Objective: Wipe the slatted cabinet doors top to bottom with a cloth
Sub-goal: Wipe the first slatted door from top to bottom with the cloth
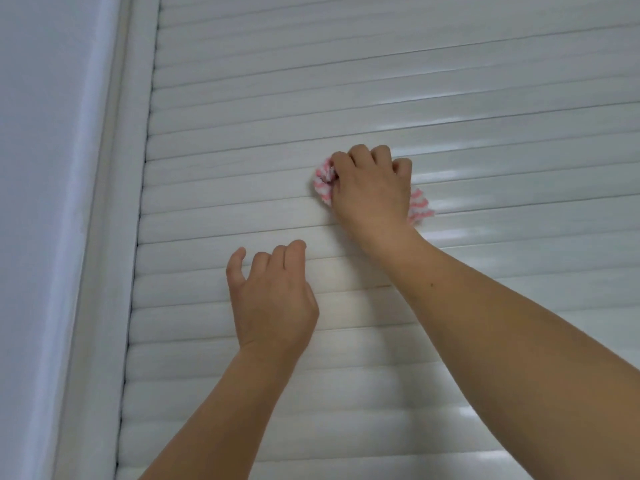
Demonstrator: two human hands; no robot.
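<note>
My right hand [370, 188] is balled around the pink-and-white cloth [322, 183], fingers [360, 155] curled tight over it and pressing it against the slatted door [346, 81] a little right of the middle of the frame. Tufts of cloth poke out on both sides of my fist. My left hand [273, 299] sits lower and to the left, loosely curled, holding nothing, its fingertips on or just off a slat; I cannot tell which.

What could go wrong, as I judge it: with the cloth bunched this small, my knuckles may rub the slats instead of the fabric, and the grooves between slats could be skipped. Pushing hard might flex a slat. The glossy patches at the right suggest a slick surface, so my bracing hand might slide.

Count: one cloth, two hands, one door in view, one frame strip [104, 237] along the left, with plain wall [38, 168] beyond it.
</note>
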